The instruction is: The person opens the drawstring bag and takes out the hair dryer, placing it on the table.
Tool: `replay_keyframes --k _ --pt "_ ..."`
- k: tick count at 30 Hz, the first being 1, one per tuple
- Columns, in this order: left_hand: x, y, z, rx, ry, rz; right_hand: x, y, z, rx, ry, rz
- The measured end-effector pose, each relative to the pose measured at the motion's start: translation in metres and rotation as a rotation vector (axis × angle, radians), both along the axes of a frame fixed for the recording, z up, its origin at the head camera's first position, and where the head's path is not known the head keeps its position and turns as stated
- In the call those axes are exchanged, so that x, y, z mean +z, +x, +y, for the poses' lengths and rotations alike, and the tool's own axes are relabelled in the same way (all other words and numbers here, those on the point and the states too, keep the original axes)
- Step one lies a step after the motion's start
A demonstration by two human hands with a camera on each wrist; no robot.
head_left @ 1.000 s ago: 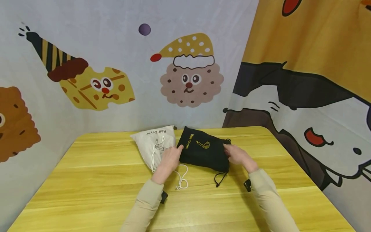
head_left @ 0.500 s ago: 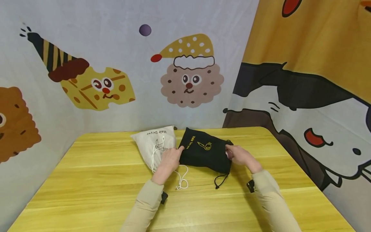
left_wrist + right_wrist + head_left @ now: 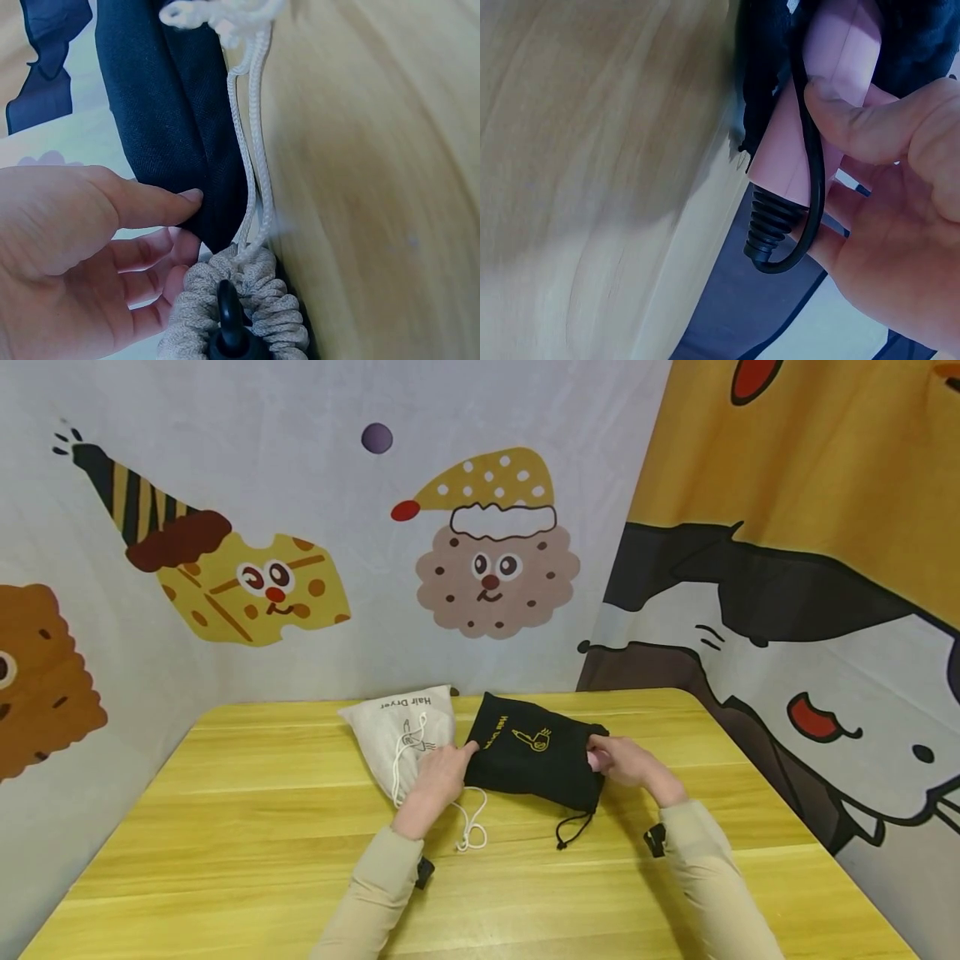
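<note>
We listed, first, one white and orange fabric backdrop (image 3: 480, 410) printed with cartoon biscuits, cheese and a cat, hung behind and beside the bench. Second, one yellow wood-grain bench (image 3: 480, 902) with rounded far corners, which carried both bags. Third, one black fabric drawstring bag (image 3: 536, 762), its "Hair Dryer" lettering and dryer outline in yellow, near the bench's far edge. Fourth, one off-white fabric drawstring bag (image 3: 386, 735) with the same wording in dark print, just left of the black one. Fifth, two beige sleeves (image 3: 367, 893), one on each forearm.

Sixth, the left hand (image 3: 441, 777): we recorded its grip as narrow, thumb and fingers pinching the black bag's left edge. Seventh, the right hand (image 3: 632, 764): its grip held the pink plastic handle, thumb laid along it. Eighth, that pink plastic handle (image 3: 780, 150), which protruded from the black bag's right end, the remainder hidden inside. We noted last a black cable (image 3: 817, 180), bent back along the handle from a black ribbed sleeve (image 3: 769, 225), and the off-white bag's white drawstring (image 3: 256, 112).
</note>
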State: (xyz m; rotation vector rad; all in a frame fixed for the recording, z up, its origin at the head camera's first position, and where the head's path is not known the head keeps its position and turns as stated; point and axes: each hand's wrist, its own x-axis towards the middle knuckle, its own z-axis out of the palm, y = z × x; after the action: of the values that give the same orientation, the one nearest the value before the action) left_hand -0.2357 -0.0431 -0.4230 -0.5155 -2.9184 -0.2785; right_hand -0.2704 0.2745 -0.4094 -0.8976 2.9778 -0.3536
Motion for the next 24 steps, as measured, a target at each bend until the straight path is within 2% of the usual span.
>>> replay_keyframes --k 9,14,20,24 --pt "-0.001 0.0 0.001 -0.013 -0.005 -0.014 0.003 0.003 0.007 -0.023 0.002 -0.036" --pt "-0.001 0.002 0.004 -0.024 -0.011 -0.019 0.003 0.005 0.003 -0.034 0.035 -0.014" --pt "0.005 0.004 0.009 -0.078 0.105 -0.041 0.002 0.009 -0.003 -0.045 0.058 0.06" --pt "0.007 0.004 0.014 -0.142 0.198 -0.134 0.0 0.009 -0.005 -0.049 0.078 0.083"
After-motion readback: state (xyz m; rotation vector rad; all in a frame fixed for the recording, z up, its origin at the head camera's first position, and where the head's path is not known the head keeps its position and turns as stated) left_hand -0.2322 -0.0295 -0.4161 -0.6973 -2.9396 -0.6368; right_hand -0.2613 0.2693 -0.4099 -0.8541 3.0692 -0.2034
